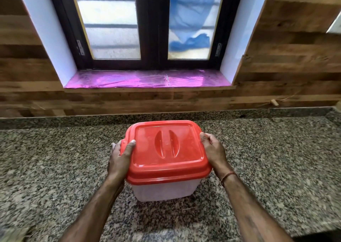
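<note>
Step in hand: the person is taking hold of the container (166, 191) by its red lid (166, 149), one hand on each side rim. Judging from the grip, this is the start of lifting the box or working the lid, though which one cannot be told.
Left hand (120, 155): grasping, with the thumb lying on top of the lid and the fingers curling round its rim.
Right hand (214, 151): grasping the opposite rim, fingertips pinching the lid's edge.
Container's place: seeming to be sitting on the tabletop (55, 158), in front of the window (151, 29) and in line with its middle post.
Next move: probably calling for even force from both hands, so that the box is not tipping.
Surface: speckled granite, running along below the window.
Room: wood-panelled wall (286, 57) framing the window, and pink film covering the window's sill (147, 79).
</note>
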Demonstrator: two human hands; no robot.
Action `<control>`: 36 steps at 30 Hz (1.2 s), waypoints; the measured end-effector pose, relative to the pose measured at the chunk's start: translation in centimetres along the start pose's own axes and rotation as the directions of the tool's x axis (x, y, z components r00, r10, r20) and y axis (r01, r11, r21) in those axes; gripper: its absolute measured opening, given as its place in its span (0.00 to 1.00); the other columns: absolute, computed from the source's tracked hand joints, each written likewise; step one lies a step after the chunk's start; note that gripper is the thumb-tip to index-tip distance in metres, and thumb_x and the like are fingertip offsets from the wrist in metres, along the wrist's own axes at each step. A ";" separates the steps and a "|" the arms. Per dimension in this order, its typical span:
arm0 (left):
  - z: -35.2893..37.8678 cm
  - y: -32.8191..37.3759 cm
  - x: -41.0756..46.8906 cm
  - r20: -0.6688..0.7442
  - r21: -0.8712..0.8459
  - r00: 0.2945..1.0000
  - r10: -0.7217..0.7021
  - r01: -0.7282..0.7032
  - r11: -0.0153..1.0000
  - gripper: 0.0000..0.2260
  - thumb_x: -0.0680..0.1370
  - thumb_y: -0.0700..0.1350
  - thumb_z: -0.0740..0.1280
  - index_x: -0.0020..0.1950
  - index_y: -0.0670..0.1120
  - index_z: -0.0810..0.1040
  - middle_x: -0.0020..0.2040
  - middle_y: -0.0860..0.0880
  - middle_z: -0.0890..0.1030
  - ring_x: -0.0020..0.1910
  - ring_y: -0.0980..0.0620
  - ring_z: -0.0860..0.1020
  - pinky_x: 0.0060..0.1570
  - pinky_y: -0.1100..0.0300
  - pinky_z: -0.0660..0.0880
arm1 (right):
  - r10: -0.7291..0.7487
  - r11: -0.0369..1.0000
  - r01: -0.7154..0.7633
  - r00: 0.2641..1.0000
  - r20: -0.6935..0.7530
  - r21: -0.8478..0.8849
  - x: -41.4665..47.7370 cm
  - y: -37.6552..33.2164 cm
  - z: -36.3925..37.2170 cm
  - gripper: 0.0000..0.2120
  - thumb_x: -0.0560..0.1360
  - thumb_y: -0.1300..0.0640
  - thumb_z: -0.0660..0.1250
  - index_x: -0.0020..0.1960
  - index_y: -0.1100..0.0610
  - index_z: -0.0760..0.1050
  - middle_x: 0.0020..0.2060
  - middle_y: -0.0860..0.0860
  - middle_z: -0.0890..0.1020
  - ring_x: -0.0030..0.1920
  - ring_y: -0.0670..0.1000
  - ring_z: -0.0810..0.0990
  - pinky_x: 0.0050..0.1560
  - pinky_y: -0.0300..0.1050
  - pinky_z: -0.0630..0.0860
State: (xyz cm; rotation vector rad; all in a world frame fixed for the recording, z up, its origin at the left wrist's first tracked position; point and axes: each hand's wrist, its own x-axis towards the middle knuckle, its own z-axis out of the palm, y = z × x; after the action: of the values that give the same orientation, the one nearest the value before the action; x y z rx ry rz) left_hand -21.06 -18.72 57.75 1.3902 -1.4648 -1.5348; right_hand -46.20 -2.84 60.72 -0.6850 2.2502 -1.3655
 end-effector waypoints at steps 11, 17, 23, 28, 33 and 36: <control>0.5 1.0 -2.3 -0.007 -0.082 0.999 0.038 -0.038 0.996 0.44 0.68 0.70 0.69 0.80 0.56 0.59 0.65 0.40 0.78 0.54 0.39 0.84 0.45 0.39 0.84 | 0.034 0.976 -0.056 0.994 0.108 0.212 -1.4 0.8 0.4 0.35 0.74 0.33 0.66 0.73 0.51 0.68 0.57 0.53 0.83 0.51 0.54 0.86 0.51 0.60 0.85; -0.1 1.9 -2.6 -0.023 -0.115 0.996 0.084 -0.086 0.990 0.37 0.80 0.57 0.68 0.83 0.55 0.53 0.71 0.39 0.74 0.57 0.40 0.83 0.49 0.38 0.83 | -0.007 0.973 -0.016 0.995 0.100 0.229 -2.6 0.4 1.1 0.49 0.66 0.28 0.69 0.79 0.46 0.57 0.65 0.53 0.78 0.57 0.54 0.84 0.56 0.59 0.83; -0.7 4.7 -3.3 -0.081 -0.101 0.974 0.212 -0.220 0.970 0.34 0.80 0.58 0.68 0.82 0.51 0.58 0.67 0.41 0.78 0.56 0.44 0.83 0.51 0.43 0.84 | -0.150 0.952 0.151 0.988 -0.022 0.267 -3.7 -1.9 0.5 0.44 0.70 0.36 0.71 0.79 0.47 0.58 0.61 0.49 0.79 0.54 0.47 0.83 0.49 0.50 0.83; 1.6 7.7 -3.5 -0.085 -0.038 0.956 0.280 -0.284 0.958 0.37 0.75 0.62 0.70 0.80 0.50 0.64 0.67 0.48 0.79 0.60 0.47 0.81 0.62 0.45 0.79 | 0.007 0.777 -0.058 0.996 0.085 0.627 -2.1 -2.7 -3.3 0.40 0.70 0.58 0.78 0.77 0.50 0.64 0.60 0.56 0.82 0.51 0.58 0.87 0.47 0.55 0.85; 7.9 8.4 -4.5 0.062 0.027 0.963 0.262 -0.264 0.964 0.41 0.71 0.74 0.65 0.76 0.51 0.70 0.68 0.52 0.79 0.67 0.50 0.78 0.71 0.48 0.72 | 0.014 0.735 -0.027 1.000 0.025 0.677 1.1 -0.7 -10.7 0.39 0.66 0.60 0.80 0.73 0.49 0.69 0.60 0.58 0.83 0.51 0.60 0.87 0.49 0.59 0.83; 11.8 7.8 -6.0 0.129 0.146 0.950 0.285 -0.302 0.942 0.35 0.76 0.69 0.62 0.75 0.49 0.72 0.69 0.50 0.80 0.68 0.50 0.77 0.66 0.54 0.73 | 0.070 0.694 -0.006 0.996 -0.060 0.720 3.1 2.4 -15.6 0.35 0.67 0.60 0.79 0.71 0.49 0.72 0.58 0.57 0.84 0.47 0.57 0.88 0.44 0.57 0.84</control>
State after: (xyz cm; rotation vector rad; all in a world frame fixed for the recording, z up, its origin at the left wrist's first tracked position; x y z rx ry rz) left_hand -32.20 -11.07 64.92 1.1283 -1.8089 -1.3390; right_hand -58.17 7.01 65.01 -0.2910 1.5285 -2.0887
